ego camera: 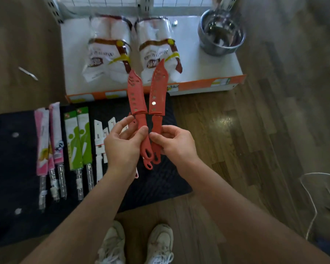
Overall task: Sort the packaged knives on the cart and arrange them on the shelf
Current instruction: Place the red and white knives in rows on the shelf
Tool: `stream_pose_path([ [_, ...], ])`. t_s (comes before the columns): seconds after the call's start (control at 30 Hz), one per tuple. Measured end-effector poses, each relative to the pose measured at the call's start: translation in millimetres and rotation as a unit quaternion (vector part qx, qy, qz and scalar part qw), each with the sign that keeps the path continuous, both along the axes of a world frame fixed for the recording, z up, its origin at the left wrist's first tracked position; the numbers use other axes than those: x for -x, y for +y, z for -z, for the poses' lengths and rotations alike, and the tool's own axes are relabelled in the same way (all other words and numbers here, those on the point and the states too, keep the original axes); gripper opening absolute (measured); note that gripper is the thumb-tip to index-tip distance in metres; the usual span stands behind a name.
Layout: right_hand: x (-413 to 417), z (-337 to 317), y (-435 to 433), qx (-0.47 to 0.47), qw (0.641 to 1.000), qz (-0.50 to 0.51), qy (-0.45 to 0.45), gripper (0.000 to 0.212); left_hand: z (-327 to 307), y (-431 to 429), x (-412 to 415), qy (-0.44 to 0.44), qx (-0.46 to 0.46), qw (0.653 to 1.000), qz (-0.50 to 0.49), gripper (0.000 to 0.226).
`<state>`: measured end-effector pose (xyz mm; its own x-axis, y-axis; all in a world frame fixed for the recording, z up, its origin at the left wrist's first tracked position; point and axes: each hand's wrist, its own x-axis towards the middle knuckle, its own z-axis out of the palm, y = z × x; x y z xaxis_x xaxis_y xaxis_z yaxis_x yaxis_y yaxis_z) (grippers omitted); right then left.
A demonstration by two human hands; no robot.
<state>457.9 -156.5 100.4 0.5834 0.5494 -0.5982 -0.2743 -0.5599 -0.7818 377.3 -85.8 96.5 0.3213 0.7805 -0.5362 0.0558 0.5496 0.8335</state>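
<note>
Right now we hold two red sheathed knives above the black cart, one in each hand. Our left hand pinches the handle of the left red knife, and our right hand curls round the handle of the right red knife (the handle ends sit close together, the tips splayed apart). Both tips point toward the white shelf. On the cart to our left lie pink packaged knives, green packaged knives and white packaged knives.

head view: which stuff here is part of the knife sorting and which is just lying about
Job: left hand and right hand, each gripping a red knife; pink packs; green packs; white knives; shelf.
Lying about: two bags; steel bowl; cord.
</note>
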Motion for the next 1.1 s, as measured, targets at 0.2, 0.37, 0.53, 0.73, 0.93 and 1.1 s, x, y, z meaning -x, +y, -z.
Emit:
stream_pose_path([
  [0.2, -0.6, -126.2, 11.4, -0.048, 0.998, -0.030, -0.015, 0.017, -119.6, 7.4, 14.7, -0.018, -0.042, 0.999, -0.018, 0.025],
  [0.37, 2.7, -232.8, 10.7, -0.050, 0.997, -0.037, -0.034, 0.018, -228.4, 9.4, 29.1, -0.026, -0.048, 0.997, -0.053, 0.019],
  [0.53, 6.8, -323.3, 10.4, -0.067, 0.996, -0.040, -0.039, 0.016, -324.4, 14.0, 35.3, -0.038, -0.082, 0.994, -0.053, 0.019],
  [0.73, 22.4, -396.9, 2.8, -0.100, 0.994, -0.044, -0.018, 0.012, -403.7, 3.5, 47.0, -0.033, -0.115, 0.992, -0.038, 0.017],
  [0.93, 31.7, -454.2, -2.2, -0.102, 0.993, -0.057, -0.016, 0.015, -459.2, -1.6, 54.4, -0.052, -0.127, 0.989, -0.049, 0.022],
  [1.1, 28.8, -494.4, 13.8, -0.114, 0.990, -0.071, -0.036, 0.008, -501.4, 14.2, 54.6, -0.075, -0.148, 0.984, -0.061, 0.020],
])
